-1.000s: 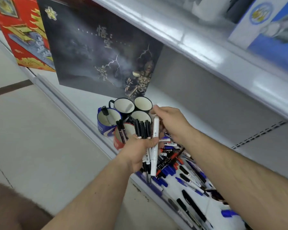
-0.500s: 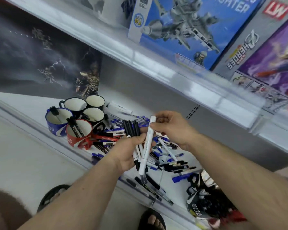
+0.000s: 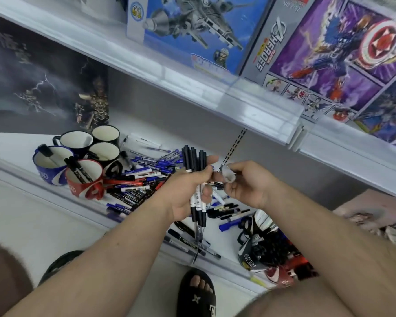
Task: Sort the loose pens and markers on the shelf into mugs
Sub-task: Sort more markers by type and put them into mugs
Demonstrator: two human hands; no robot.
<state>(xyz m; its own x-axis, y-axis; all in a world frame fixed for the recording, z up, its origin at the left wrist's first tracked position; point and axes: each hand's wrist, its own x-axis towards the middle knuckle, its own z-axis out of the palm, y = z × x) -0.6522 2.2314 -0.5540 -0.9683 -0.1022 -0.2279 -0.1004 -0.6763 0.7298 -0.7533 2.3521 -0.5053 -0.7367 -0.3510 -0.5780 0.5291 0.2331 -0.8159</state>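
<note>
- We see the left hand (image 3: 185, 191) wrapped around a bundle of black markers (image 3: 196, 179), held upright over the shelf (image 3: 14, 143), black caps above the fist and white barrels below it.
- The right hand (image 3: 245, 184) sits just beside the left, its fingers curled round something pale and blurred; we cannot tell what it is.
- The loose pens and markers (image 3: 146, 177) lie in a heap on the shelf beneath and behind both hands, blue, red and black mixed, spreading toward the shelf's front edge.
- Five mugs stand clustered at the left end of the heap: a blue mug (image 3: 47, 167) and a red mug (image 3: 85, 179) nearest the front edge, each with a black marker leaning inside.
- Behind those stand three dark mugs (image 3: 105, 152) with white insides, touching one another; we cannot tell if they hold anything.
- Further right along the front edge lies a dark jumble of mugs (image 3: 272, 252), blurred.
- A dark poster box (image 3: 37, 83) stands at the back of the shelf behind the mugs.
- On the upper shelf (image 3: 192, 88) stand toy boxes (image 3: 306, 53), one showing a jet fighter.
- A black sandal (image 3: 197, 294) shows on the floor below the shelf.
</note>
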